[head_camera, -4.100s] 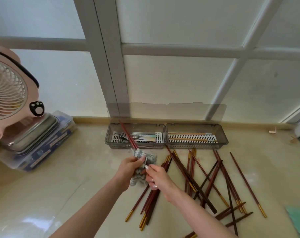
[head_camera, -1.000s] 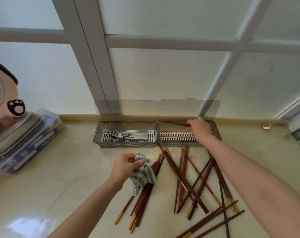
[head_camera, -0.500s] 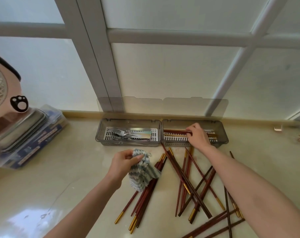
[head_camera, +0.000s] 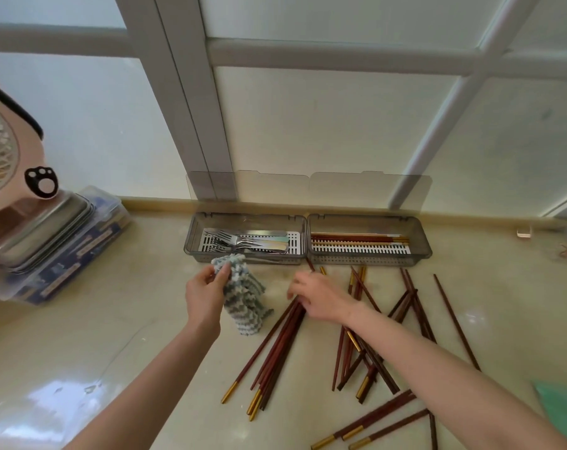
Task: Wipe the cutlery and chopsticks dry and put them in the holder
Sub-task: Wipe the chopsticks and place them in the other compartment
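On the counter (head_camera: 80, 336), the holder (head_camera: 308, 256) is seen by the window, with forks in its left compartment and a few chopsticks in its right one. Many chopsticks (head_camera: 275, 345) are left scattered, so the next pick-up seems to be in hand. The cloth (head_camera: 243, 297) is pinched by the left hand (head_camera: 204, 293); the right hand (head_camera: 321, 295) is laid with loose fingers on the bundle, nothing clamped yet, and one stick must be separated and drawn through the cloth.

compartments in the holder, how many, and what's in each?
2. Left compartment holds forks; some cutlery may be hidden underneath. Right compartment holds chopsticks along its back edge.
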Tool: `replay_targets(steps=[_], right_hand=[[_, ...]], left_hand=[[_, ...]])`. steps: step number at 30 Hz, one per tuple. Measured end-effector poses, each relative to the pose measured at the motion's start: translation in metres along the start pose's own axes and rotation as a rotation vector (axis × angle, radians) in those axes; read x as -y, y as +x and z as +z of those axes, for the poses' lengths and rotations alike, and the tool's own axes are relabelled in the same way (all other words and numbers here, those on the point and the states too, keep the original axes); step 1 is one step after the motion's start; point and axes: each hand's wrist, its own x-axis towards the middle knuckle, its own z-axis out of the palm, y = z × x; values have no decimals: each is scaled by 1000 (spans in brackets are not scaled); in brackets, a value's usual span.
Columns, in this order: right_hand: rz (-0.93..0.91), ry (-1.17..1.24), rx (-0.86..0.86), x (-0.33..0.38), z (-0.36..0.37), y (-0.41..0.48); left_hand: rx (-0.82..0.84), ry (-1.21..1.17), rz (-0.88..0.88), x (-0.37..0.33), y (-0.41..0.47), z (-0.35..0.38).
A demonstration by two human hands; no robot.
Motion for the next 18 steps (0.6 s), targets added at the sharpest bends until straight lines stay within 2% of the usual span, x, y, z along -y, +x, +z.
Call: replay_targets(steps=[1, 3, 7, 13, 18], right_hand=[[11, -24, 144, 4, 8, 2], [38, -58, 235, 4, 14, 7], [16, -95, 300, 8, 9, 12], [-41, -224, 293, 17, 7, 12], [-36, -239, 334, 20, 6, 12]], left_hand=[[3, -3, -8, 1, 0, -2], [10, -6, -16, 2, -1, -5], [3, -9, -36, 4, -5, -14], [-4, -30, -42, 5, -10, -23], [-13, -35, -41, 3, -9, -26]])
